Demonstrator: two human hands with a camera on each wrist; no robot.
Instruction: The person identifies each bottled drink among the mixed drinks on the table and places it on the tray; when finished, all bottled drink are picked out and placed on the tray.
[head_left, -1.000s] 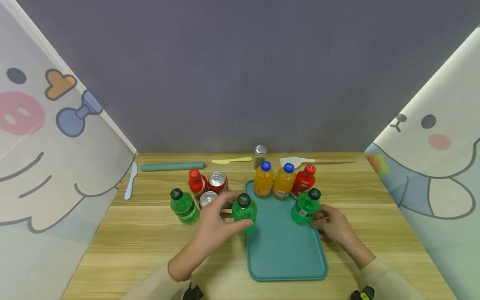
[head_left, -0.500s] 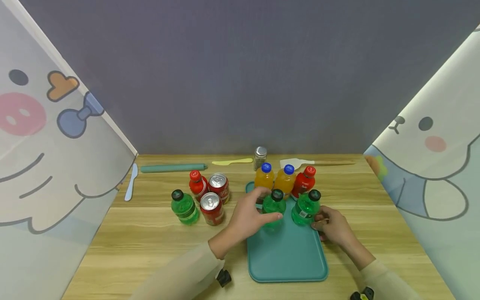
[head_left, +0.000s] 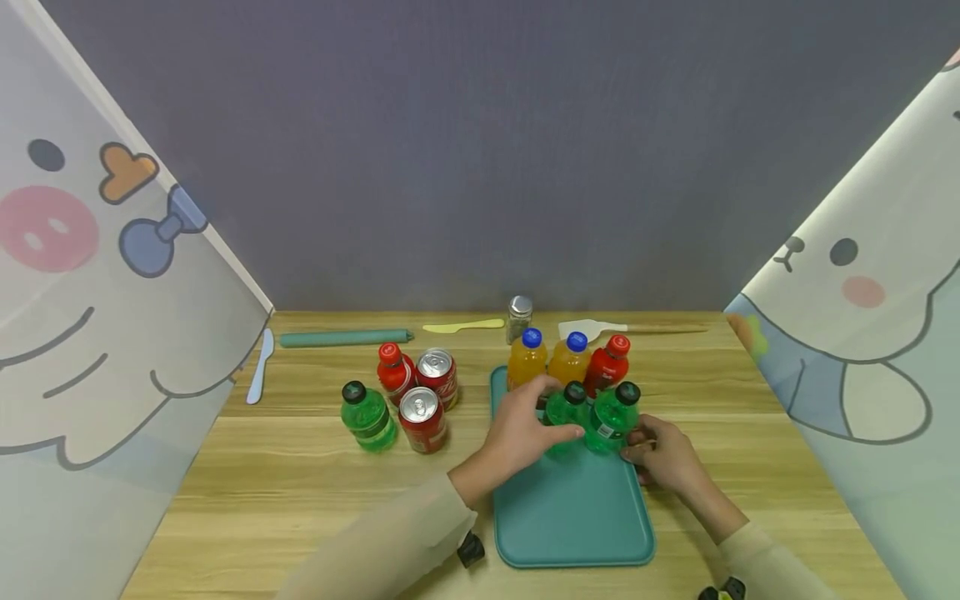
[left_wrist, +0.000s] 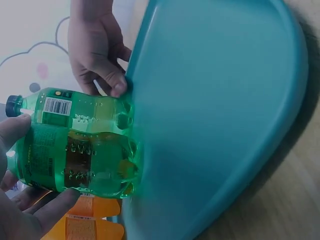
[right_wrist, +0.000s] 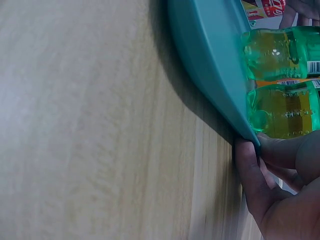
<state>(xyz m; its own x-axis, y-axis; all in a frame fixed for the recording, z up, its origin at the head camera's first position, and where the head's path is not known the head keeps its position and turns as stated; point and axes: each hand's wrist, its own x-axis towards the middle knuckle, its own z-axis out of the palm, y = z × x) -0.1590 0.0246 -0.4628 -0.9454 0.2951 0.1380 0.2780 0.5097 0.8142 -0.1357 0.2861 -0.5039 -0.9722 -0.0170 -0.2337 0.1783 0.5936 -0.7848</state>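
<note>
My left hand (head_left: 523, 429) holds a green soda bottle (head_left: 562, 408) with a black cap, upright over the teal tray (head_left: 573, 521). Thumb and fingers are on opposite sides of this bottle (left_wrist: 95, 165) in the left wrist view. Close beside it on the tray stands another green bottle (head_left: 612, 418). Two orange juice bottles (head_left: 527, 362) with blue caps and a red bottle (head_left: 606, 367) line the tray's far end. At the tray's right edge, my right hand (head_left: 666, 457) pinches the rim between thumb and fingers, as the right wrist view shows.
Left of the tray stand a green bottle (head_left: 369, 421), a red bottle (head_left: 396, 373) and two red cans (head_left: 423, 425). Along the back lie a teal stick (head_left: 345, 337), a yellow knife (head_left: 463, 325) and a spatula (head_left: 588, 327), with a shaker (head_left: 519, 318). A pale blue knife (head_left: 260, 367) lies far left.
My left hand has carried the green bottle rightward from the tray's left edge to beside the other green bottle. The right hand has stayed at the tray's rim.
</note>
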